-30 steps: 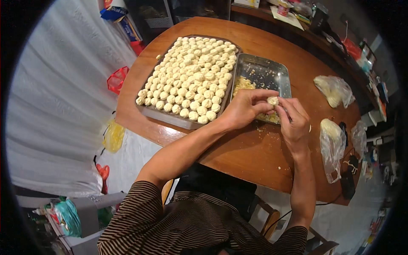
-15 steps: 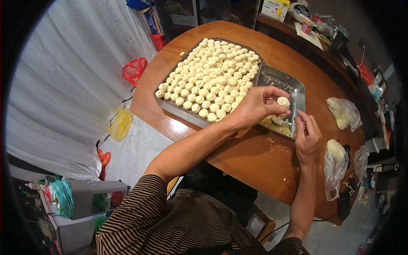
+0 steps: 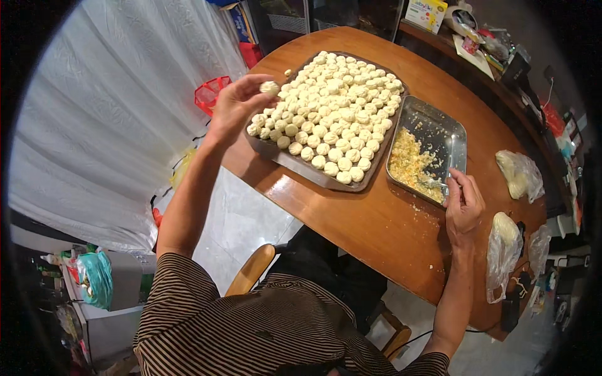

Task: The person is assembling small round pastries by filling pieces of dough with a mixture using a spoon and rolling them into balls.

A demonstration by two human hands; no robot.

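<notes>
"At the near right, what's there?"
"The right hand (image 3: 464, 205) grips a utensil (image 3: 433, 183), perhaps a spoon, its end at the crumbly filling (image 3: 409, 163) in the steel pan (image 3: 449, 134)."
"And beyond?"
"The left hand (image 3: 234, 109) pinches a pleated bun (image 3: 269, 88) over the left edge of the bun-covered tray (image 3: 302, 170)."

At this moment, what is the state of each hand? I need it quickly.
Left hand: closed, holding one pleated dumpling.
Right hand: closed, holding a metal utensil at the crumbly mixture.
</notes>
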